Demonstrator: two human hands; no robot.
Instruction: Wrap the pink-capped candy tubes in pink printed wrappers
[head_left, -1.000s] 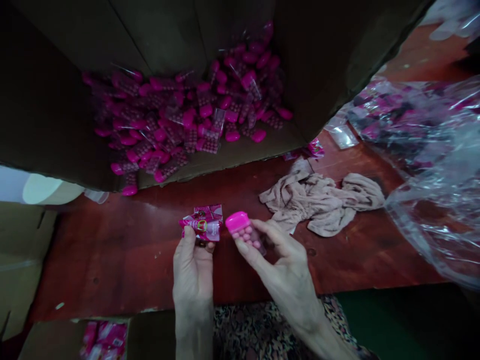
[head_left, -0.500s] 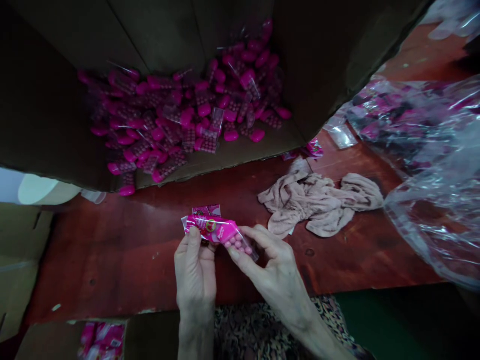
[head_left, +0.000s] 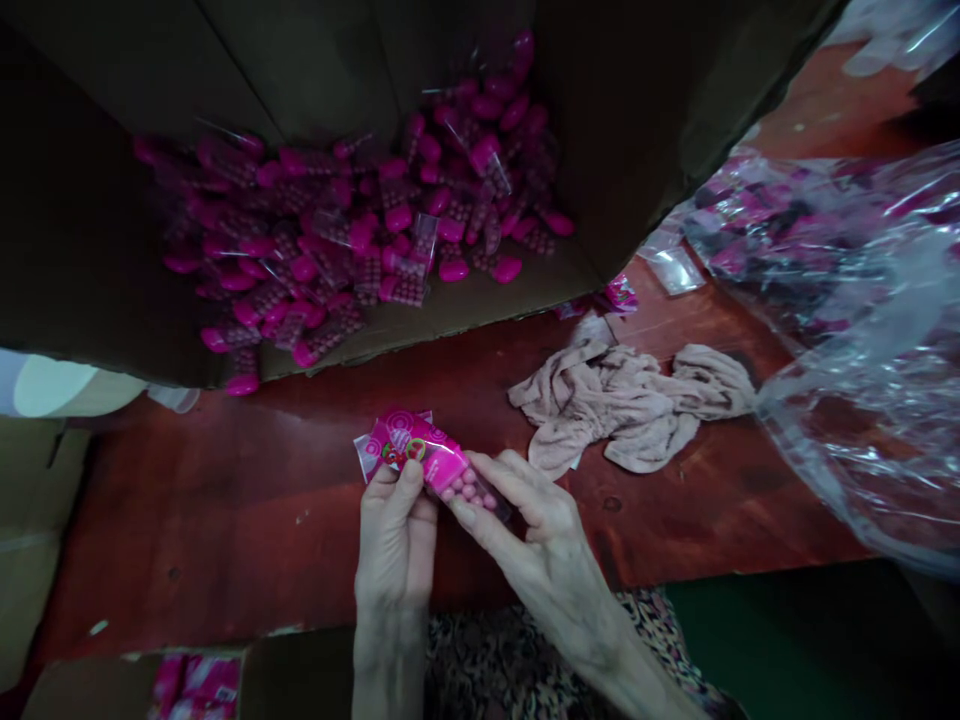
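1. As the head view looks down on the counter (head_left: 225,520), the left hand (head_left: 394,545) and the right hand (head_left: 536,540) meet above its near part.

2. Left hand: the fingers are closed in a narrow pinch, thumb uppermost, on a printed pink wrapper (head_left: 397,435). The grip, at the near edge, probably steadies the film while leaving most of its printed face uncovered.

3. Right hand: thumb and forefinger are parted only by the thickness of a clear bottle (head_left: 471,490) of pink balls, clasped by its sides. Holding it there apparently leaves the capped end free to point at the wrapper.

4. The bottle is raised between both hands, tilted, its pink cap end meeting the wrapper. I cannot tell how far the film covers the cap.

5. Beyond the hands, a large cardboard box (head_left: 450,312) has its open side towards the worker, presumably for access to the piled bottles (head_left: 360,240) inside.

6. A crumpled cloth (head_left: 630,400) lies to the right, near a clear plastic bag (head_left: 892,330). At lower left, a carton (head_left: 90,690) holds pink packets (head_left: 210,685), presumably within the left hand's reach.
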